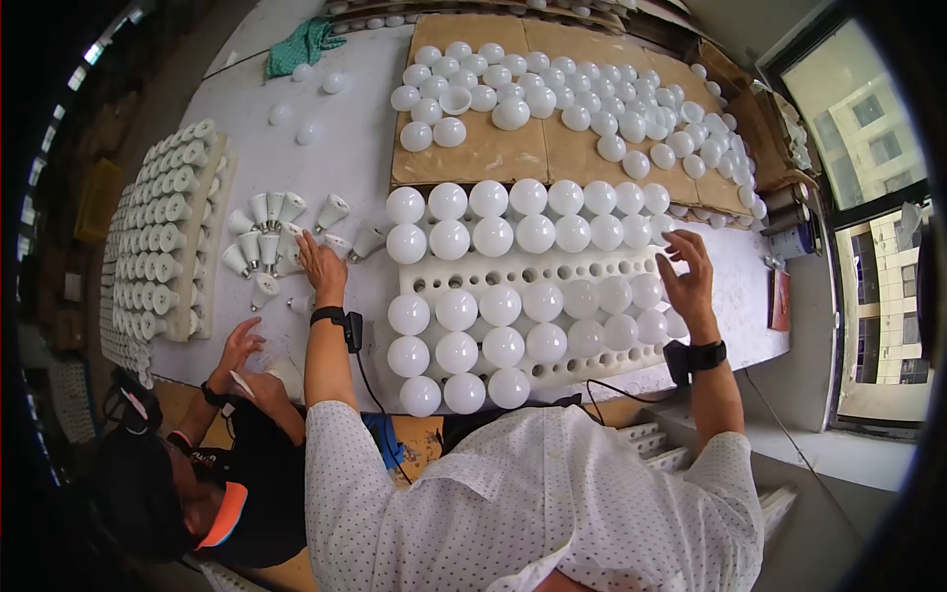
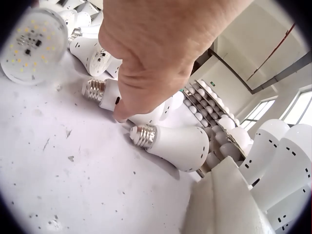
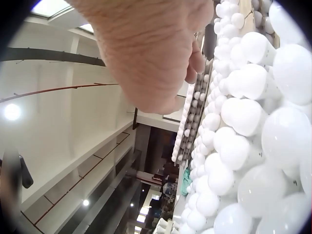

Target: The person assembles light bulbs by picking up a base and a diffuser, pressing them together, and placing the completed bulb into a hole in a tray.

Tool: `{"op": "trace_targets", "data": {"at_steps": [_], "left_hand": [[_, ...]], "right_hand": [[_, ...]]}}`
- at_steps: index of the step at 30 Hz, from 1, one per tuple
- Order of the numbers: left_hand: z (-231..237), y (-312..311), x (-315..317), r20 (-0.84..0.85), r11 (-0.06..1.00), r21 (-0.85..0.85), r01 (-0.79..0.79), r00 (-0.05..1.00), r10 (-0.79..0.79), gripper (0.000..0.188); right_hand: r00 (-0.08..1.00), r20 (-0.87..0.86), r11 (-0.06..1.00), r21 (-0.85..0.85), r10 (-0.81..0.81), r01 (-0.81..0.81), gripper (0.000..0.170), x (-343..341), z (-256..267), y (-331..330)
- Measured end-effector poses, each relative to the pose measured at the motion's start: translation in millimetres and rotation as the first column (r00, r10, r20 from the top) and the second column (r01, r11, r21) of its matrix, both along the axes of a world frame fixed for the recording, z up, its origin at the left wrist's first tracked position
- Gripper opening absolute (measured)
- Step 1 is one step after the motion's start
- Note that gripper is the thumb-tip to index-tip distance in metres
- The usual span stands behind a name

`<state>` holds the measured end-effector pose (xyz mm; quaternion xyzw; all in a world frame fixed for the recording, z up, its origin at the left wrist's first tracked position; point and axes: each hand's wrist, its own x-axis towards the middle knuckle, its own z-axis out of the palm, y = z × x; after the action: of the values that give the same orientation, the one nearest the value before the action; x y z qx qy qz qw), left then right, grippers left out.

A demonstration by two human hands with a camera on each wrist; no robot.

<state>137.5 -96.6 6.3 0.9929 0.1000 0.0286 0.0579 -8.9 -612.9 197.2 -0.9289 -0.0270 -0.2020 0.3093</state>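
Left hand [image 1: 324,268]: over loose bulb bodies [image 2: 180,146] on the table [image 1: 370,128]; grip hidden, can't tell!
Right hand [image 1: 692,281]: beside racked globes [image 1: 492,237], grasp unclear.
Handling: looks light, rigid; globes likely slick, breakable, so cup gently.

Left hand [image 1: 321,268] covers part of a bulb body [image 2: 110,92]; its grip can't be told. Right hand [image 1: 689,273]: palm hides some fingers in the right wrist view. Dark shape [image 3: 20,173], left edge there, blurred, unidentified. Far trays [image 1: 444,8] cut off. Right-side can [image 1: 789,243]: print too small.
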Motion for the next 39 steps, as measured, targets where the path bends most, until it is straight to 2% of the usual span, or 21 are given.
{"op": "trace_targets", "data": {"at_steps": [4,6,7,8,9,10,11,12,14,16,18,20,21,22,23,24,26,28,30,35,39], "left_hand": [[10.5,-12.1,-8.2,-0.009,1.000,0.025,-0.016,1.000,0.017,0.039],[33.9,-23.4,-21.5,0.068,0.980,-0.165,-0.108,0.990,0.120,0.038],[42.8,-27.1,-29.6,0.053,0.981,-0.149,-0.124,0.990,0.133,0.038],[52.0,-29.6,-37.7,0.142,0.964,-0.251,-0.089,0.982,0.127,0.039],[60.9,-31.0,-48.8,0.227,0.938,-0.343,-0.047,0.965,0.132,0.041],[70.0,-34.1,-61.9,0.205,0.944,-0.321,-0.079,0.967,0.151,0.041],[78.8,-38.9,-73.4,0.143,0.680,-0.727,-0.094,0.948,0.284,0.041],[85.9,-41.4,-83.9,0.041,0.256,-0.965,-0.063,0.923,0.383,0.042],[99.8,-45.3,-113.6,0.041,0.214,-0.976,-0.046,0.922,0.384,0.044],[121.3,-61.7,-140.4,0.003,-0.196,-0.976,0.089,0.916,0.402,0.044],[139.5,-73.6,-158.6,-0.011,-0.253,-0.963,0.097,0.920,0.391,0.048],[149.2,-83.7,-173.9,0.028,-0.435,-0.885,0.167,0.951,0.309,0.050],[153.5,-89.3,-179.3,0.035,-0.444,-0.880,0.172,0.953,0.301,0.050],[156.6,-96.0,-182.2,0.058,-0.442,-0.888,0.131,0.983,0.175,0.052],[159.6,-104.3,-182.6,0.077,-0.434,-0.897,0.088,0.996,0.043,0.054],[164.5,-119.4,-182.1,0.072,-0.442,-0.896,0.051,0.997,-0.030,0.055],[166.3,-141.5,-179.7,0.092,-0.440,-0.896,-0.055,0.948,-0.305,0.056],[178.8,-175.8,-182.1,0.093,-0.406,-0.906,-0.119,0.881,-0.465,0.053],[183.7,-202.2,-183.1,0.054,-0.331,-0.921,-0.206,0.774,-0.631,0.050],[186.6,-234.8,-195.6,0.118,-0.334,-0.919,-0.209,0.663,-0.739,0.045],[185.4,-233.3,-205.1,0.121,-0.347,-0.910,-0.227,0.655,-0.746,0.045]], "right_hand": [[0.982,-0.170,0.987,0.121,-0.085,0.106,0.034,92.8,-18.8,-65.8],[0.971,-0.224,0.997,-0.022,-0.079,0.076,0.042,144.2,-51.3,-105.5],[0.942,-0.305,0.983,-0.158,-0.144,0.099,0.045,159.2,-47.0,-103.3],[0.949,-0.275,0.943,-0.327,-0.152,0.056,0.054,174.9,-57.8,-109.3],[0.919,-0.352,0.936,-0.350,-0.177,0.046,0.059,185.9,-64.3,-110.9],[0.882,-0.427,0.927,-0.374,-0.199,0.028,0.063,195.8,-71.3,-111.6],[0.884,-0.426,0.913,-0.408,-0.191,0.001,0.067,208.4,-90.1,-123.6],[0.889,-0.420,0.896,-0.443,-0.183,-0.024,0.070,218.3,-106.9,-133.4],[0.878,-0.459,0.905,-0.419,-0.134,-0.081,0.069,227.4,-111.9,-132.2],[0.870,-0.459,0.880,-0.471,-0.183,-0.063,0.066,233.4,-115.9,-134.8],[0.873,-0.456,0.869,-0.488,-0.173,-0.083,0.063,232.1,-105.4,-131.4],[0.938,-0.233,0.899,-0.415,-0.256,0.142,0.068,210.6,-71.8,-122.9],[0.969,-0.189,0.967,-0.226,-0.161,0.116,0.068,199.0,-61.0,-128.5],[0.970,-0.169,0.963,-0.235,-0.175,0.132,0.068,178.9,-44.9,-124.8],[0.969,-0.243,0.954,0.299,0.048,0.027,0.070,148.2,-28.5,-109.5],[0.942,-0.191,0.660,0.750,0.277,-0.042,0.071,115.5,-17.7,-93.2],[0.886,-0.098,0.549,0.813,0.454,-0.191,0.078,61.1,-7.0,-63.7],[0.869,-0.124,0.568,0.799,0.479,-0.199,0.085,18.4,-10.7,-32.7],[0.824,-0.119,0.420,0.895,0.554,-0.153,0.090,-18.3,-7.4,0.6],[0.768,0.073,0.011,0.995,0.636,-0.104,0.076,-64.8,-20.3,56.3],[0.822,0.134,-0.087,0.991,0.553,-0.104,0.079,-80.7,-21.4,78.0]]}}
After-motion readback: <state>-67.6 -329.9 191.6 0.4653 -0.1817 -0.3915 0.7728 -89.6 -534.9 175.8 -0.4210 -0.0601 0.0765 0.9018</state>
